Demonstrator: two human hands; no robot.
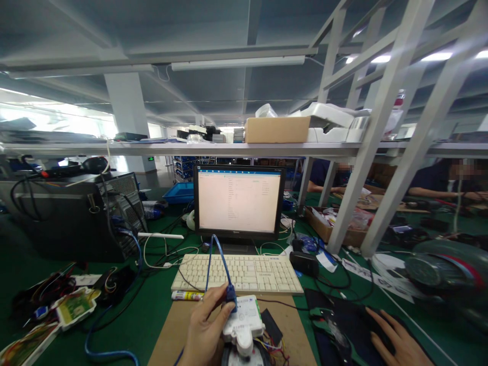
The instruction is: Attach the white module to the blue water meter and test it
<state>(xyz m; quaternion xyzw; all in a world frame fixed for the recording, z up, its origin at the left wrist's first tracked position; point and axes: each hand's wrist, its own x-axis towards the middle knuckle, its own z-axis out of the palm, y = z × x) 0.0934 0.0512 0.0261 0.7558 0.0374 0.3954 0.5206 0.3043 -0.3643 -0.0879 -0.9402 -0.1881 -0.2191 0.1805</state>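
My left hand (208,325) pinches the plug of a blue cable (231,295) between thumb and fingers. The plug is at the upper left edge of a white plastic module (246,317); whether it is fully seated I cannot tell. Below the module is a dark rounded part with coloured wires (278,348), partly cut off by the frame. My right hand (400,338) is curved over a dark computer mouse (381,333) on a black mouse pad (353,330). Left of that hand, a dark glossy object (333,335) lies on the pad.
A white keyboard (244,274) lies before a lit monitor (238,201). Brown cardboard (170,335) is under the module. A computer case (76,218) and circuit boards (76,307) are at left. Metal posts (381,127) and a fan-like machine (438,269) stand right. Other people sit beyond.
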